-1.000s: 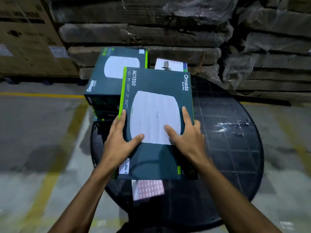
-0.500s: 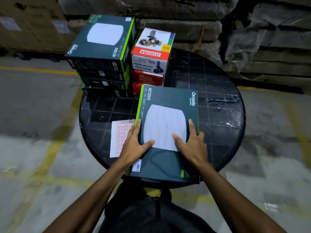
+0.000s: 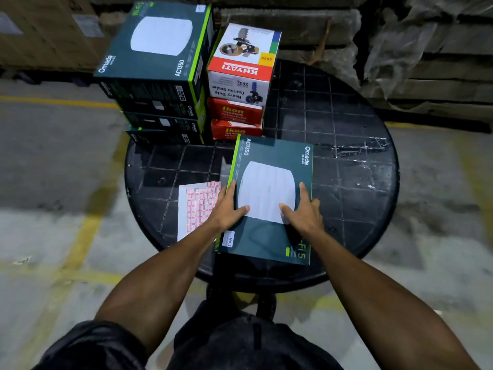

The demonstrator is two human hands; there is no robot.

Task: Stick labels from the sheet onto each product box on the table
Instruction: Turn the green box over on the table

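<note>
The left hand (image 3: 228,209) is laid on the left edge of the box (image 3: 269,198), fingers straight along the green side strip, thumb spread onto the lid; nothing is pinched. The right hand (image 3: 304,209) is placed on the right side of the lid, index finger straight, thumb spread inward, the outer fingers seen at the right edge; whether they curl under cannot be told. The box is held between both hands, flat on the near part of the worktop (image 3: 346,169), its near end reaching the rim. Its long axis runs away from the person, tilted slightly clockwise; the "AC1350" and "Omada" print is at the far end, the "No.1" tag (image 3: 229,240) at the near left corner. The label sheet (image 3: 197,209) lies flat just left of the box, its right edge covered by the left hand; rows of red-bordered labels are seen on it. At the far left of the worktop a stack (image 3: 160,76) of like teal boxes is seen, top lid face up. Just right of it a white and red box (image 3: 240,65) printed "KHYATI" sits on two red boxes (image 3: 234,121) printed "Ikon". The near red box is touching or just beside the held box's far left corner. Wrapped pallets (image 3: 400,49) are behind the worktop.
</note>
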